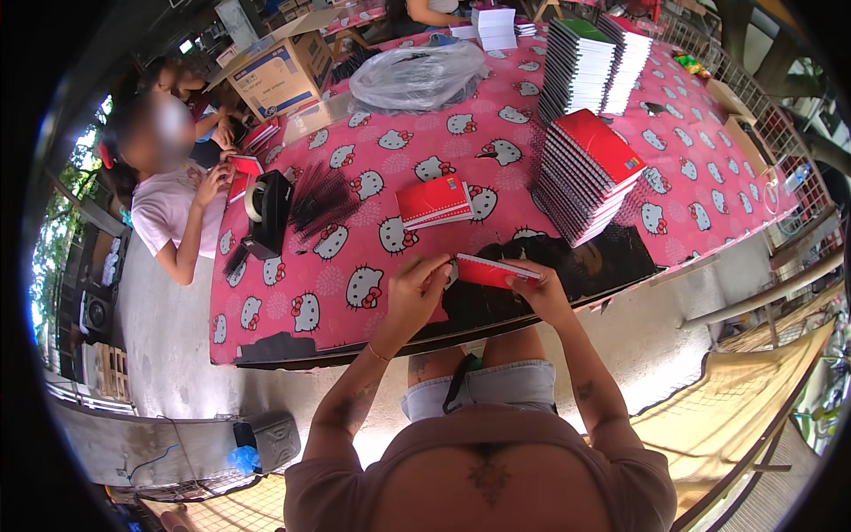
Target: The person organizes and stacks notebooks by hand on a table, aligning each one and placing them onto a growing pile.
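A thin red notebook (486, 269) with white pages is tilted above the near edge of the table. My right hand (542, 294) grips its right end, thumb on top. At its left end, my left hand (418, 288) has its fingertips pinched together; what they hold, if anything, is too small to make out. Just beyond my hands lie a few red notebooks without coils (434, 202), with a row of punched holes along the edge. To their left is a loose heap of black spiral binding coils (324, 202).
A tall stack of red spiral notebooks (592, 173) stands to the right, with more stacks (581, 66) behind. A black tape dispenser (268, 213), a cardboard box (279, 75) and a clear plastic bag (417, 75) occupy the left and back. At left, a co-worker (177, 208) handles a red notebook.
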Demonstrator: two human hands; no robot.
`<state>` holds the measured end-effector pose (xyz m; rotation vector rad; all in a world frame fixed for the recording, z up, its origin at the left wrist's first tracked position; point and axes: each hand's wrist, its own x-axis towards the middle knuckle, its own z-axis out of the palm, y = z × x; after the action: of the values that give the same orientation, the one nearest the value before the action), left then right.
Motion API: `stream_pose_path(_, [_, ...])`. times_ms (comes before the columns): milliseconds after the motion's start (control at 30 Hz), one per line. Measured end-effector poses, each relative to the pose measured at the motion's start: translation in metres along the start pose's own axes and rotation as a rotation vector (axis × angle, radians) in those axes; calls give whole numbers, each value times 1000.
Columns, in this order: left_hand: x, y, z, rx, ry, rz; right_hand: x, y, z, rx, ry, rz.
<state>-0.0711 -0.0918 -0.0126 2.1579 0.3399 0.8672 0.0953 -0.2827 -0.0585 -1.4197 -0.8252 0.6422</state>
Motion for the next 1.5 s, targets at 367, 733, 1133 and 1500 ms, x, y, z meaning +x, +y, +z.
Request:
stream_pose_path(367, [6, -19, 7, 67, 5, 120, 0, 4, -3, 14, -14, -47])
stream_pose_path(733, [19, -5, -16, 57, -424, 203, -9, 3, -11, -19, -85, 4])
stream_pose_path(1133, [24, 13, -11, 20, -406, 244, -15, 2, -11, -50, -89, -84])
stream_pose_path(1500, [24, 1, -13, 236, -429, 317, -19, -3, -3, -60, -49, -93])
